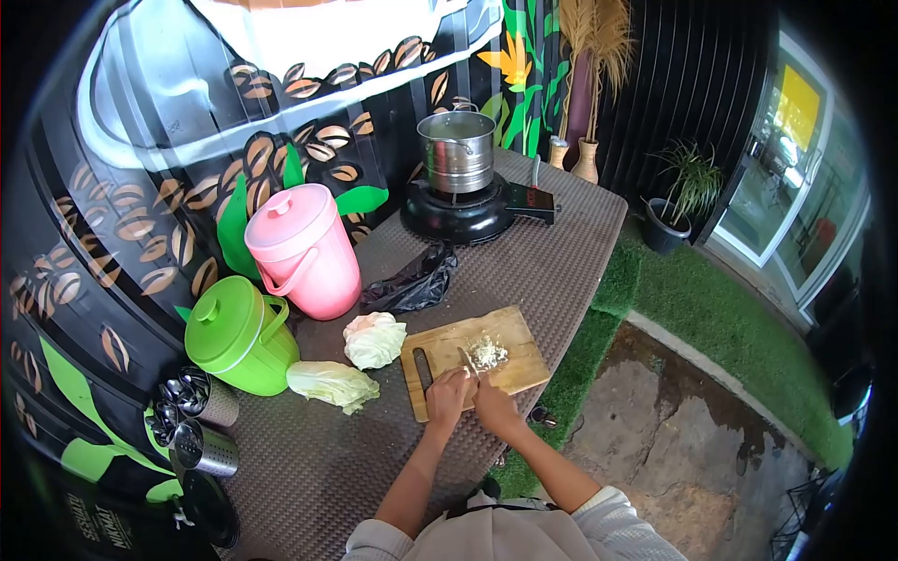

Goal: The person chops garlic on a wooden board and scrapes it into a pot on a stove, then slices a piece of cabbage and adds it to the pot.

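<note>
A wooden cutting board [524, 365] with a slot handle lies near the table's front edge. Finely chopped pale bits, perhaps garlic, form a small heap [488, 352] on it. Over the board's near side, my right hand [496, 409] is closed around a knife [467, 359], its blade pointing away toward the heap; the handle is hidden in the fist. Close beside it, my left hand [448, 395] has its fingers curled in at the blade. Whether those fingers pinch the blade or a small piece cannot be made out. Left of the board sit a round cabbage [375, 339] and a napa cabbage [333, 385].
A steel pot [456, 154] stands on a black gas stove [456, 213] at the back. A black plastic bag [414, 282], a pink lidded bucket [305, 252] and a green one [243, 338] line the left side. Metal utensil holders [208, 450] stand nearer me.
</note>
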Action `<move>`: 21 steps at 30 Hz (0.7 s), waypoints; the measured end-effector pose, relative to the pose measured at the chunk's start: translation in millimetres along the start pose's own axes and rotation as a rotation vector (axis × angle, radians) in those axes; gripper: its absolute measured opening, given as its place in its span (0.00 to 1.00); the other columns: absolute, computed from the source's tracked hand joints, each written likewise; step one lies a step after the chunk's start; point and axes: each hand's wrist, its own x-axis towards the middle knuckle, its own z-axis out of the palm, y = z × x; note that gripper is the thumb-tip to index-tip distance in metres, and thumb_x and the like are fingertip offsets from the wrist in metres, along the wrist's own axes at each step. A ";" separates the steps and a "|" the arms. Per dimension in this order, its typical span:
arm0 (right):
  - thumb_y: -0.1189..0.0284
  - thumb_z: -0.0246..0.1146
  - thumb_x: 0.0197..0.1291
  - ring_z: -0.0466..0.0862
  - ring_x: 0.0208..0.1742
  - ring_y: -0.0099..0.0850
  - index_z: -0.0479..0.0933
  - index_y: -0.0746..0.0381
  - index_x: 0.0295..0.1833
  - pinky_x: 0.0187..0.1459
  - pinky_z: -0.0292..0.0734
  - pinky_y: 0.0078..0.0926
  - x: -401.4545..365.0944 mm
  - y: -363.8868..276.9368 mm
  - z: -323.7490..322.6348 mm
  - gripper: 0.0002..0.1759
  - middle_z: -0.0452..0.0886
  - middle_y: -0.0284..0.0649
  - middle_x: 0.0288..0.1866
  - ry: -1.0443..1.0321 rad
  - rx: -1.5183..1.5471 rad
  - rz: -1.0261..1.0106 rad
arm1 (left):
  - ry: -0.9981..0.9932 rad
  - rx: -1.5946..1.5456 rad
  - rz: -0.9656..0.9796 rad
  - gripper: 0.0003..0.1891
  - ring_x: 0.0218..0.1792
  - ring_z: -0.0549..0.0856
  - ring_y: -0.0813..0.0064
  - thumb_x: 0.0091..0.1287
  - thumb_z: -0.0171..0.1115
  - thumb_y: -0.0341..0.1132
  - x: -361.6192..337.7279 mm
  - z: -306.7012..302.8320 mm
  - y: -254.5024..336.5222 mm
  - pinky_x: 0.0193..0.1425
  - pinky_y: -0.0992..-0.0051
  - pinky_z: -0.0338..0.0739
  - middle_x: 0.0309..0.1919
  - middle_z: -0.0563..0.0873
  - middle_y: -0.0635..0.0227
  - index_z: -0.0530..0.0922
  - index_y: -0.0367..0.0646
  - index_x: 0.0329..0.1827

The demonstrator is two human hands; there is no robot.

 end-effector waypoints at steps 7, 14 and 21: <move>0.72 0.56 0.61 0.85 0.36 0.54 0.64 0.67 0.49 0.38 0.81 0.48 1.2 -1.2 32.2 0.14 0.82 0.58 0.31 0.075 0.027 0.066 | 0.026 -0.002 0.050 0.08 0.45 0.85 0.60 0.63 0.61 0.29 0.4 0.8 -1.9 0.55 0.66 0.79 0.42 0.87 0.58 0.84 0.33 0.38; 0.74 0.56 0.60 0.86 0.33 0.52 0.64 0.68 0.49 0.33 0.83 0.43 -5.5 0.6 24.3 0.14 0.82 0.57 0.35 0.038 -0.110 -0.050 | 0.035 -0.031 -0.008 0.09 0.44 0.86 0.60 0.60 0.63 0.30 2.6 2.8 -2.4 0.60 0.67 0.77 0.41 0.87 0.57 0.84 0.32 0.37; 0.71 0.54 0.64 0.87 0.36 0.48 0.64 0.69 0.49 0.34 0.84 0.40 9.6 -4.6 21.0 0.14 0.83 0.52 0.32 0.042 -0.057 0.031 | 0.042 -0.033 0.030 0.08 0.43 0.85 0.61 0.58 0.65 0.29 2.6 2.7 -6.2 0.68 0.63 0.69 0.38 0.88 0.57 0.85 0.33 0.36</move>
